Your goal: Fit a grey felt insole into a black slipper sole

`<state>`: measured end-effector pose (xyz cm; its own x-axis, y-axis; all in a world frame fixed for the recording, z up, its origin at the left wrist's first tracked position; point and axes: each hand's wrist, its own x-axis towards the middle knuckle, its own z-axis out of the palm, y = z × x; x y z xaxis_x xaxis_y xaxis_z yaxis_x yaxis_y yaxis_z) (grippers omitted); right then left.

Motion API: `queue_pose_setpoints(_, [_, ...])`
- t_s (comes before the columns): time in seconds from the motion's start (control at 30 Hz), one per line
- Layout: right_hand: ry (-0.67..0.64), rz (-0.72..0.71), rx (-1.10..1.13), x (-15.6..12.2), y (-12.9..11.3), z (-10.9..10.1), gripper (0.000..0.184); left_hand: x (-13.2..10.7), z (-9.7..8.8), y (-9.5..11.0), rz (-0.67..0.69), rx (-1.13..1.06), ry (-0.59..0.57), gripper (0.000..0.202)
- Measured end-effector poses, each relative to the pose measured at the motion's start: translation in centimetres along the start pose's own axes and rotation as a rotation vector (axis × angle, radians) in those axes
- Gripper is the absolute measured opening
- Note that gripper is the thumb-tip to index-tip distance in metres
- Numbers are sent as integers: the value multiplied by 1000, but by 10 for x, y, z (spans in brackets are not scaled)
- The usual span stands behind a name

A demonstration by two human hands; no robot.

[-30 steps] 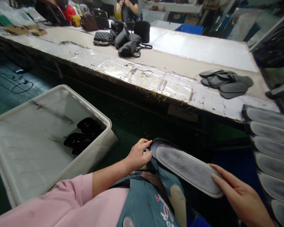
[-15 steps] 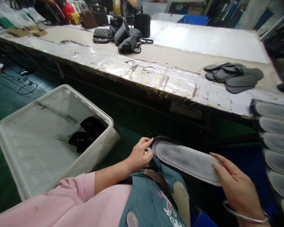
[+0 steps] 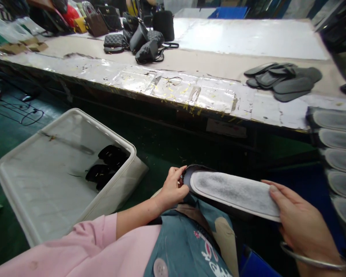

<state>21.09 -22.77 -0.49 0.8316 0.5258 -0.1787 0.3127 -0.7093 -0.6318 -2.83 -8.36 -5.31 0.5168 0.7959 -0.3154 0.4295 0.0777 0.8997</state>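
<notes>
A long grey insole (image 3: 233, 192) with a pale border and a rough, fuzzy-looking face lies across my lap, its right end raised. Around its left end curves a dark shoe upper (image 3: 192, 173), partly hidden beneath it. My left hand (image 3: 174, 188) pinches the rim of the upper between thumb and fingers. The right end of the insole is gripped by my right hand (image 3: 298, 217), thumb on top; the fingers below are mostly hidden. I cannot tell whether insole and upper are joined.
Similar grey-faced sole pieces (image 3: 341, 157) stand in a row at right. On the table (image 3: 219, 69) lie dark grey soles (image 3: 291, 82) and black bags (image 3: 147, 42). A white bin (image 3: 60, 181) holding black items (image 3: 103, 169) stands at left. Something blue (image 3: 256, 263) sits below my right arm.
My right hand has moved slightly right, and the insole with it. The insole's face has tilted and looks brighter. My left hand keeps its pinch. The view has shifted a little.
</notes>
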Motion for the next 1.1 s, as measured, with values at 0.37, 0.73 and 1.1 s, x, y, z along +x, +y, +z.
queue_pose_setpoints(0.37, [35, 45, -83, -38, 6, 7, 47, 1, -2, -9, 72, -119, -76, 63])
queue_pose_setpoints(0.73, [152, -173, -219, -31, -8, 28, 41, -8, -5, -10, 186, 75, -43, 53])
queue_pose_setpoints(1.1, [85, -147, -411, -28, -12, 37, 36, 14, -37, 7, 641, 484, 74, 41])
